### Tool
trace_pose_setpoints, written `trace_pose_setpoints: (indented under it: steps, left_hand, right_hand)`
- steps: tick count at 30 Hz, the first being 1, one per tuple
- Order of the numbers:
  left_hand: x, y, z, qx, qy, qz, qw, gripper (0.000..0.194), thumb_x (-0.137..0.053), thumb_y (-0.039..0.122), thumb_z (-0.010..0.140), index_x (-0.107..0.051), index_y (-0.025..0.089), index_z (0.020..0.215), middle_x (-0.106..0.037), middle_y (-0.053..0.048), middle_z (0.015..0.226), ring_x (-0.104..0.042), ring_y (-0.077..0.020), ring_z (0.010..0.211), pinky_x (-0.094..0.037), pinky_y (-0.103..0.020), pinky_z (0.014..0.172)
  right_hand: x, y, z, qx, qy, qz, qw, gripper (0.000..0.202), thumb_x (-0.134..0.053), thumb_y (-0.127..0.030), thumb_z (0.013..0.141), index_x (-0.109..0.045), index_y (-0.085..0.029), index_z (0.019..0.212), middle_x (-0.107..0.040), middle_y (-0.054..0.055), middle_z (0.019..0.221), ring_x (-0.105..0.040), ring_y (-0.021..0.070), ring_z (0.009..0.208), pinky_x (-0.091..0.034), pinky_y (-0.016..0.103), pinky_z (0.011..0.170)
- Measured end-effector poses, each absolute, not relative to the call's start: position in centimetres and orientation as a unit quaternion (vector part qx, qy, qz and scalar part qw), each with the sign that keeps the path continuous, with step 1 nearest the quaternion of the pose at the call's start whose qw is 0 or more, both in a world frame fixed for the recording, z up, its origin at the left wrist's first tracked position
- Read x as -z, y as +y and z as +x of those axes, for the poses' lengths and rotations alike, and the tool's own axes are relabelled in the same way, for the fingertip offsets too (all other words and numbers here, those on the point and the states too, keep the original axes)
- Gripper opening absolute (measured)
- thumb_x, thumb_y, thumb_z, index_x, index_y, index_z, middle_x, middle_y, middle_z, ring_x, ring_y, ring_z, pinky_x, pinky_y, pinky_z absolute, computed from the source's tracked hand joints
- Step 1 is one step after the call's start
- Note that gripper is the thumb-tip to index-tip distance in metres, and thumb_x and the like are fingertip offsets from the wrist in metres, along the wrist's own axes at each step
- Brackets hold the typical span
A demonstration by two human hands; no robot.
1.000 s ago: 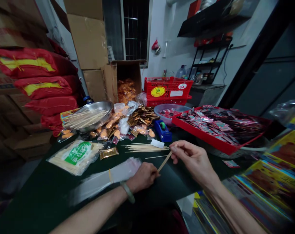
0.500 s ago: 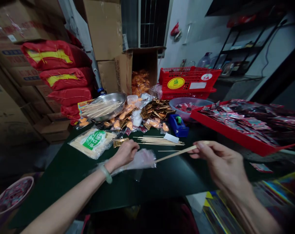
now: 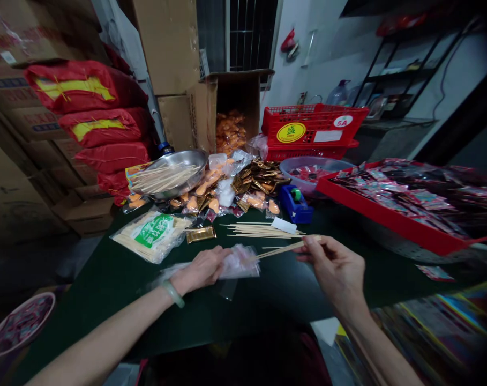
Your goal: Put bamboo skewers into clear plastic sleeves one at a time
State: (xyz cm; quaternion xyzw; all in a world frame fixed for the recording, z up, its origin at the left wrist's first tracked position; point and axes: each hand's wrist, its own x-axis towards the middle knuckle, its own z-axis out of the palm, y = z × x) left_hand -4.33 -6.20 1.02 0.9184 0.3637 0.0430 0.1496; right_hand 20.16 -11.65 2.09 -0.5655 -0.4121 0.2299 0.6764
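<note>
My left hand (image 3: 205,266), with a pale bracelet at the wrist, presses on clear plastic sleeves (image 3: 241,262) lying on the dark green table (image 3: 179,321). Between the pinched fingers of my right hand (image 3: 334,265) are thin wooden sticks (image 3: 281,249), their far ends at the open right end of the sleeves. Whether the tips are inside is blurred. Behind them lies a row of loose sticks (image 3: 255,230) with a white label (image 3: 284,225) on top. A gold packet (image 3: 201,234) and a bag of sticks with a green label (image 3: 155,230) lie beyond my left hand.
A metal bowl of sticks (image 3: 199,166), a pile of gold and orange packets (image 3: 255,185) and a blue tape dispenser (image 3: 297,206) stand behind. To the right is a red tray (image 3: 391,228) full of packets. Red baskets (image 3: 307,128) stand at the back.
My right hand has moved left with the sticks, bringing them further over the end of the sleeves. My left hand has shifted slightly and lies flatter on the sleeves.
</note>
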Motion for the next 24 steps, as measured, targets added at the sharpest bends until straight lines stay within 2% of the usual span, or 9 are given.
trace_pose_setpoints:
  steps: [3, 6, 8, 12, 14, 19, 24]
  left_hand:
    - [-0.5, -6.4, -5.3, -0.051, 0.359, 0.921, 0.144, 0.023, -0.035, 0.02, 0.086, -0.054, 0.015, 0.098, -0.05, -0.008, 0.092, -0.05, -0.0173, 0.076, -0.04, -0.027, 0.068]
    - [-0.4, -6.3, -5.6, -0.052, 0.344, 0.925, 0.154, 0.025, -0.032, 0.021, 0.088, -0.056, 0.016, 0.084, -0.049, -0.005, 0.085, -0.048, -0.015, 0.073, -0.038, -0.024, 0.066]
    - [-0.7, -6.2, -5.5, -0.04, 0.333, 0.929, 0.159, 0.023, -0.033, 0.019, 0.087, -0.056, 0.017, 0.088, -0.049, -0.005, 0.085, -0.048, -0.015, 0.073, -0.037, -0.024, 0.066]
    - [-1.7, -5.8, -5.3, -0.001, 0.316, 0.933, 0.171, 0.031, -0.034, 0.018, 0.086, -0.051, 0.019, 0.112, -0.048, -0.005, 0.087, -0.048, -0.0159, 0.074, -0.038, -0.025, 0.069]
    - [-1.6, -5.5, -5.3, -0.004, 0.306, 0.935, 0.181, 0.031, -0.035, 0.018, 0.086, -0.05, 0.02, 0.113, -0.05, -0.005, 0.088, -0.049, -0.0156, 0.075, -0.039, -0.025, 0.071]
    - [-0.1, -4.3, -5.4, -0.032, 0.301, 0.934, 0.189, 0.015, -0.037, 0.016, 0.083, -0.052, 0.016, 0.084, -0.051, -0.003, 0.078, -0.046, -0.0133, 0.068, -0.038, -0.023, 0.065]
    - [0.4, -4.1, -5.2, -0.041, 0.301, 0.936, 0.177, 0.017, -0.036, 0.013, 0.082, -0.045, 0.016, 0.069, -0.046, 0.0, 0.068, -0.04, -0.0112, 0.059, -0.033, -0.023, 0.058]
  right_hand:
    - [-2.3, -11.9, 19.8, -0.233, -0.389, -0.543, 0.707, 0.023, -0.065, -0.039, 0.069, -0.062, -0.016, 0.067, -0.062, 0.001, 0.06, -0.06, 0.0122, 0.052, -0.055, 0.024, 0.048]
    - [-2.4, -11.7, 18.9, -0.242, -0.408, -0.531, 0.702, 0.021, -0.064, -0.037, 0.071, -0.062, -0.016, 0.068, -0.062, 0.0, 0.06, -0.059, 0.0123, 0.05, -0.054, 0.024, 0.047]
    - [-2.2, -11.4, 18.4, -0.241, -0.437, -0.537, 0.681, 0.021, -0.062, -0.037, 0.072, -0.061, -0.016, 0.068, -0.061, 0.0, 0.058, -0.058, 0.0128, 0.049, -0.053, 0.025, 0.045]
    - [-2.1, -11.0, 17.8, -0.214, -0.467, -0.551, 0.658, 0.02, -0.06, -0.036, 0.074, -0.06, -0.017, 0.067, -0.061, 0.0, 0.058, -0.057, 0.0125, 0.048, -0.053, 0.025, 0.045]
    - [-2.2, -11.1, 17.9, -0.204, -0.473, -0.553, 0.655, 0.019, -0.059, -0.035, 0.074, -0.06, -0.018, 0.066, -0.061, 0.0, 0.057, -0.056, 0.012, 0.047, -0.053, 0.025, 0.046]
    - [-2.0, -11.2, 18.5, -0.202, -0.447, -0.563, 0.665, 0.019, -0.061, -0.035, 0.072, -0.06, -0.017, 0.067, -0.062, 0.001, 0.056, -0.057, 0.0122, 0.047, -0.053, 0.024, 0.046]
    - [-2.0, -11.0, 18.7, -0.218, -0.401, -0.548, 0.701, 0.019, -0.065, -0.034, 0.068, -0.062, -0.016, 0.067, -0.062, 0.001, 0.056, -0.059, 0.0125, 0.048, -0.053, 0.023, 0.045]
